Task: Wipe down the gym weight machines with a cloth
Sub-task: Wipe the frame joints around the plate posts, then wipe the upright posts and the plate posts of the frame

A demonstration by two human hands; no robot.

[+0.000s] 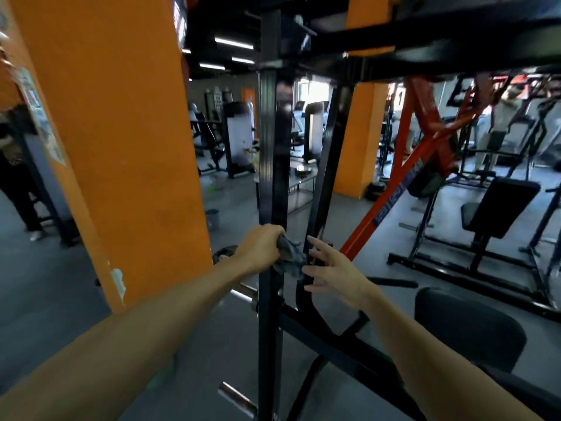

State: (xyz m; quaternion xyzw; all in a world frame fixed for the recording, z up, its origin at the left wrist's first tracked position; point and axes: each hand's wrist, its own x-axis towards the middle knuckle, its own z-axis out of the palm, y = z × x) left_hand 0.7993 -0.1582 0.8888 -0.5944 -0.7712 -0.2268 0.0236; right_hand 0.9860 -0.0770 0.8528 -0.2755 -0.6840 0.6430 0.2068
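Cloth (290,256): grey and crumpled, bunched against the black upright post (271,177) of the weight machine, at the level of the hands.
Left hand (258,249): fingers curled round the cloth, pressing it to the post's right face.
Right hand (331,273): fingers spread and straight, gripping nothing; fingertips just beside the cloth's hanging edge and near the slanted black bar (323,177).
Cloth, handling: judged soft, limp and light; it folds to the post's corners and needs a full-palm grip so loose folds do not slip free.
Post, handling: judged rigid, fixed and smooth; glossy paint lets the cloth slide easily, so pressure must come from the hand.
Where to hold: the bunched middle of the cloth, wrapped partly round the post.
Surroundings: orange pillar (121,147) to the left, padded seat (467,326) to the right, chrome pegs (239,398) low on the post.
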